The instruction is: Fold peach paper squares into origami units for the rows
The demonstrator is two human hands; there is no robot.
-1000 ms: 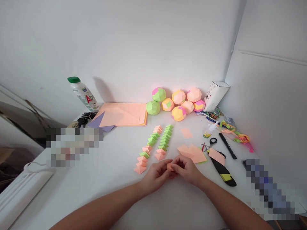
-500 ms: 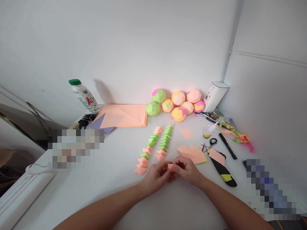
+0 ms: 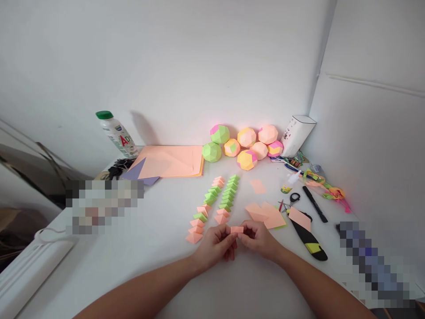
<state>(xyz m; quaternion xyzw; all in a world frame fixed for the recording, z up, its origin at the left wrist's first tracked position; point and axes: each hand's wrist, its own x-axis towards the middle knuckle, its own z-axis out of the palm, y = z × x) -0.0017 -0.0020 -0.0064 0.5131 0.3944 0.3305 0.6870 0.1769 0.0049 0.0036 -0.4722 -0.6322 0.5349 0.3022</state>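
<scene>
Between my fingertips is a small folded piece of peach paper (image 3: 237, 229), held just above the table. My left hand (image 3: 217, 243) pinches its left end, and my right hand (image 3: 257, 238) pinches the right end. Just beyond my hands run two rows of folded paper pieces: a peach and green row (image 3: 200, 216) on the left and a mostly green row (image 3: 228, 193) beside it. To the right of my right hand lie loose peach paper sheets (image 3: 274, 215) with a green edge showing beneath.
Faceted paper balls (image 3: 246, 160) cluster against the wall. Scissors (image 3: 295, 198), a glue bottle (image 3: 291, 180), a black pen (image 3: 314, 204) and a black-and-yellow object (image 3: 307, 239) lie right. Peach sheets (image 3: 166, 161) and a green-capped bottle (image 3: 116, 135) are back left; a white container (image 3: 298, 136) stands back right.
The right fingers have shifted off the paper's face to its right end, so more of the folded strip shows, lying level between both hands. The other things stay in place.
</scene>
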